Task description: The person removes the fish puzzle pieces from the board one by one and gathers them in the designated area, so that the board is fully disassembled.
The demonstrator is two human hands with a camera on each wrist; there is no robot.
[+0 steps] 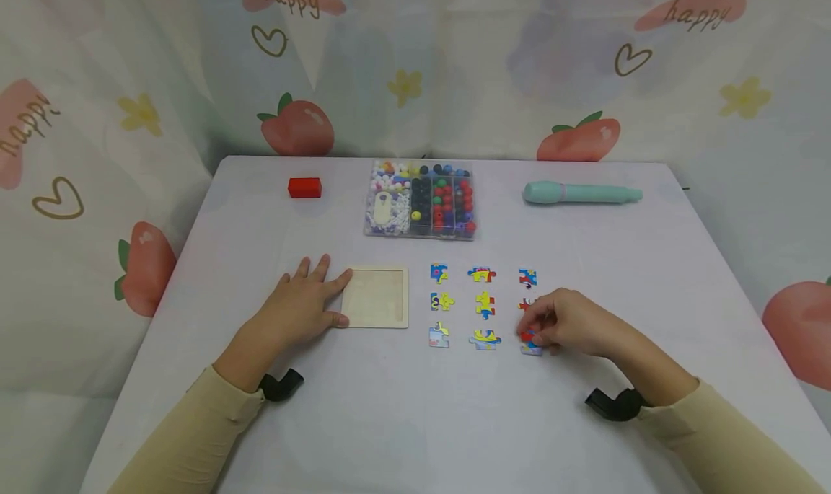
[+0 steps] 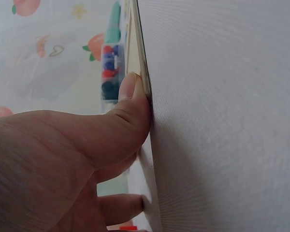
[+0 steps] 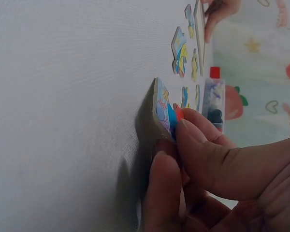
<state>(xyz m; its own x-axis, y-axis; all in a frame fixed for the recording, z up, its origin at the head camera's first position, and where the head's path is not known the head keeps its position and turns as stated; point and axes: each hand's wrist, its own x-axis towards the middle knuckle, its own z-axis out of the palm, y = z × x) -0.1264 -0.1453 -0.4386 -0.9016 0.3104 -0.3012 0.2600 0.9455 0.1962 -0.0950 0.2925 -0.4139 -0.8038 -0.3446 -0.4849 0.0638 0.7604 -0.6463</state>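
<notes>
A shallow square wooden puzzle tray (image 1: 405, 299) lies flat left of the middle of the table. My left hand (image 1: 300, 301) rests with spread fingers at its left side; the thumb (image 2: 128, 89) and index fingertip touch its edge. On the right, my right hand (image 1: 578, 322) pinches the lower-right jigsaw piece (image 3: 163, 107), coloured blue and red, between thumb and fingers. That piece looks tilted at the table surface. Several other pieces lie spaced in rows, among them a yellow one (image 1: 485, 304) and a pale blue one (image 1: 438, 337). The right hand partly covers one piece (image 1: 524, 303).
Behind the tray and pieces sits a clear compartment box of beads (image 1: 420, 200). A red block (image 1: 304, 187) is at the back left, and a mint-green pen-shaped object (image 1: 582, 193) at the back right. A printed curtain hangs behind the white table (image 1: 402, 422).
</notes>
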